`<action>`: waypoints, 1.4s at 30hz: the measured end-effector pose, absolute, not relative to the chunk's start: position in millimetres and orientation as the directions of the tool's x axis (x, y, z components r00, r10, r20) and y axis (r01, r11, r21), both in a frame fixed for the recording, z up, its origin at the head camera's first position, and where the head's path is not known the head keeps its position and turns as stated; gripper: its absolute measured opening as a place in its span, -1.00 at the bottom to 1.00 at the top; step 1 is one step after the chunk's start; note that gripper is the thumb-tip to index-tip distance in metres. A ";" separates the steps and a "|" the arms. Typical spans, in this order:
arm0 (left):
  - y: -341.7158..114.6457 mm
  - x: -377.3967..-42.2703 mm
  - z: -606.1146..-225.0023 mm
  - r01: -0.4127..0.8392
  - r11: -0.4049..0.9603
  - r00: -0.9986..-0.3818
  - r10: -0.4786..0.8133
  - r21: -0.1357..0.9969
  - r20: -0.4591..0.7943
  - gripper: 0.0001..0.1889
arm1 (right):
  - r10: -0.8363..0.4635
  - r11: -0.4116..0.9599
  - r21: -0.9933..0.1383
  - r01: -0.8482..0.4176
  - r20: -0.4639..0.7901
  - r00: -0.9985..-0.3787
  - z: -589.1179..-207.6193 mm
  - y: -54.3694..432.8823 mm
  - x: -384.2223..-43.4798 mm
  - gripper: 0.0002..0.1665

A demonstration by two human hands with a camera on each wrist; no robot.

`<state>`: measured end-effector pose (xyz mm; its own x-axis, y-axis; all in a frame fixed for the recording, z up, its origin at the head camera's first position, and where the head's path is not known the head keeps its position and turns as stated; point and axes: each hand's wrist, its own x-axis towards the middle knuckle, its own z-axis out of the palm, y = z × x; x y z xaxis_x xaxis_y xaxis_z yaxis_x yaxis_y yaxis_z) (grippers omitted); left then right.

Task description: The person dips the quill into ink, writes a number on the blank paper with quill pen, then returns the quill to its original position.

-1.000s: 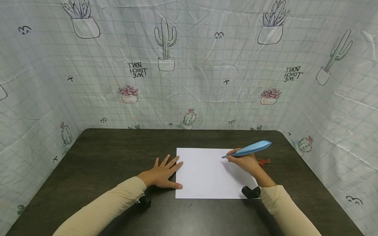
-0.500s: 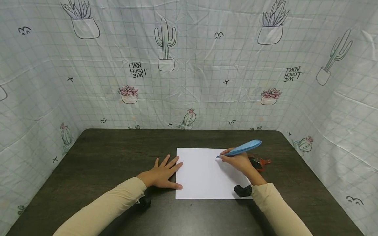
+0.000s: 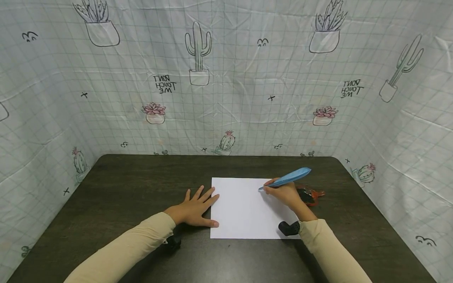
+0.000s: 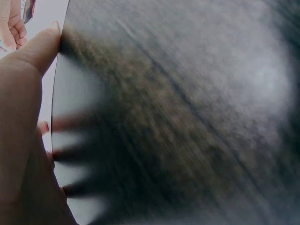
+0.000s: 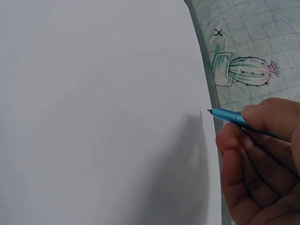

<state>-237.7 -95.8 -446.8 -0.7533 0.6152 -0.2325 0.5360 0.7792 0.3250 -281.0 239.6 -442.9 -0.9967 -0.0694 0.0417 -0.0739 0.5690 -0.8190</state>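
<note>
My right hand (image 3: 284,192) pinches a blue feather-shaped pen (image 3: 291,177) between thumb and fingers, its tip low over the upper right part of a white sheet of paper (image 3: 238,212). In the right wrist view the dark point of the pen (image 5: 229,116) shows close to the paper (image 5: 93,93), and its shadow falls on the sheet. My left hand (image 3: 194,210) lies with fingers spread, thumb and fingertips on the left edge of the paper. The left wrist view shows that thumb (image 4: 40,49) over the sheet's edge. No marks show on the paper.
Behind the right wrist lies a black and red-orange item (image 3: 311,195), partly hidden by the arm. The dark wooden table (image 3: 124,188) meets a white curtain (image 3: 244,98) printed with cacti at the back and sides. Each wrist wears a black camera (image 3: 288,228).
My right hand has moved left over the paper with the pen, uncovering more of the black and red-orange item. My left hand has stayed in place.
</note>
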 end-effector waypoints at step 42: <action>-95.6 -237.7 -447.7 0.543 0.785 -0.748 0.613 0.298 -0.253 -0.02 | -0.038 0.616 -0.785 -0.072 0.062 -0.997 -443.2 229.7 -278.2 -0.81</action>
